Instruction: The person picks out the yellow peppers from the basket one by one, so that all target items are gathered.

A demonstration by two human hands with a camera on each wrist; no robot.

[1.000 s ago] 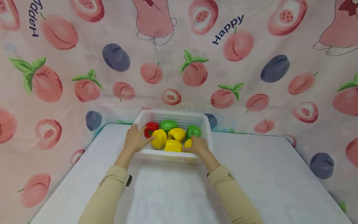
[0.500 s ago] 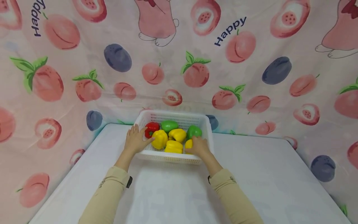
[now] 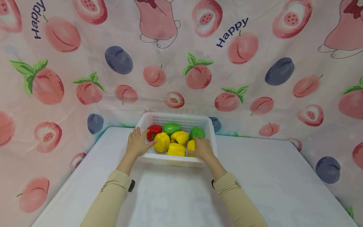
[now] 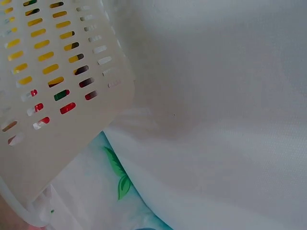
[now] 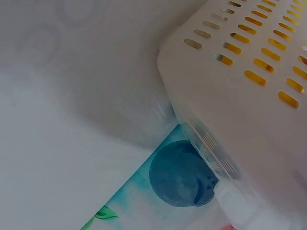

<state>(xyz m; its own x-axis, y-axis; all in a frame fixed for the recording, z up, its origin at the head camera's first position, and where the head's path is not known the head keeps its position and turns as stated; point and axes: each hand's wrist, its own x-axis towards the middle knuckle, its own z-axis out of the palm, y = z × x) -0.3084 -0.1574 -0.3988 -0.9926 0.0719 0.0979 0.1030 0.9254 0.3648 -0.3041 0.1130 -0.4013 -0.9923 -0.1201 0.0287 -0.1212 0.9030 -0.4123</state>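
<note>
Peppers [image 3: 162, 142] in red, green and yellow lay in a white basket [image 3: 170, 162], which stood at the far edge of the desk [image 3: 175, 195]. Toward the basket's far left corner was a red pepper [image 3: 154, 130], with a smooth green pepper [image 3: 171, 128] beside it along the far edge and a second green pepper [image 3: 197, 132] by the right edge. One yellow pepper sat just in front of the red, another yellow pepper [image 3: 180, 137] in the middle, and a third yellow pepper [image 3: 176, 149] by the near edge.

Near the right corner, the right hand [image 3: 202, 148] held the corner pepper [image 3: 191, 145], its thumb and fingers closed about the sides. The left hand [image 3: 137, 142] was over the basket's left edge, fingers spread apart and thumb reaching inward beside the nearest yellow; whether the thumb touched it I could not tell.

Beige sleeves [image 3: 107, 195] covered both forearms. Behind the desk hung a pink cloth [image 3: 170, 56] printed with fruit and the word "Happy". Both wrist views showed the basket's slotted wall, with yellow visible through the slots; in the left one, red and green too.
</note>
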